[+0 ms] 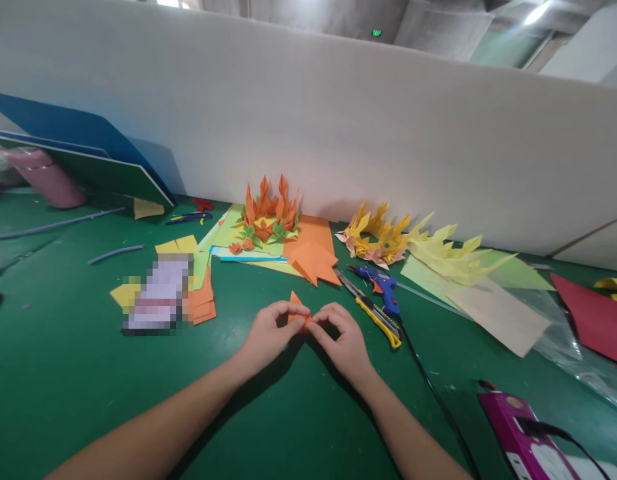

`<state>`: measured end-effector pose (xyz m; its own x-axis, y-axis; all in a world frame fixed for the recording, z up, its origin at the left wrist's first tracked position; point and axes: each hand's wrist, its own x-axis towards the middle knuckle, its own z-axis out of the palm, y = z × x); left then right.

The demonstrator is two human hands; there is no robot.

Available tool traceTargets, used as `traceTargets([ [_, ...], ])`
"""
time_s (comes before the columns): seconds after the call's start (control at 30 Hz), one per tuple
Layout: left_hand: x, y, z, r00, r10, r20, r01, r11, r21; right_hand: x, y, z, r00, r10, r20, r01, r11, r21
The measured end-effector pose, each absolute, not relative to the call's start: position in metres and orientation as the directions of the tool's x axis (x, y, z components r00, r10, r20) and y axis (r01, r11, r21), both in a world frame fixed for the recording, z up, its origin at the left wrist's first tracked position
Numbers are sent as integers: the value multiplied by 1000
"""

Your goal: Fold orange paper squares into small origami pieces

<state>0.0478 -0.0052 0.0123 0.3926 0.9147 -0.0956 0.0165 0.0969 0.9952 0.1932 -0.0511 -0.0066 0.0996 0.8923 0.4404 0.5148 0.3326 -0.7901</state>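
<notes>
Between my two hands, just above the green table, is a small folded piece of orange paper [295, 303] with a pointed tip facing away from me. My left hand [274, 328] pinches its left side between thumb and fingers. On the other side, the thumb and forefinger of my right hand [344, 339] close on its right edge. Fingers cover much of the paper, so its full shape is hidden. Beyond my hands lie an orange paper cut-out [314, 263] with points and a folded orange paper crown [272, 217] with green leaves.
Right of my hands lie a yellow box cutter [381, 323] and a blue glue gun [386, 290] with its cable. Behind them stands a yellow paper crown [376, 237]. A purple power strip [523, 433] sits front right. Orange paper squares [202, 307] lie left, beside a blurred-out object [161, 293].
</notes>
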Motion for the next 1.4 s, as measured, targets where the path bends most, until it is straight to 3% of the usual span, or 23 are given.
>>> traceTargets([
  [0.17,48,-6,13,413,903,-114,-29,138,990,191,-52,-4,127,890,438,493,326,-806],
  [0.53,50,-8,14,419,906,-62,-14,75,997,189,-51,-8,191,959,209,222,165,-961],
  [0.87,50,-8,13,437,897,-67,-64,106,992,193,-48,-10,141,979,149,84,138,-987],
  [1.07,50,-7,12,423,903,-68,-92,117,989,194,-49,-10,201,957,210,109,192,-975],
  [1.4,48,-1,1,396,918,-22,-6,26,1000,194,-50,-7,76,925,371,364,321,-874],
])
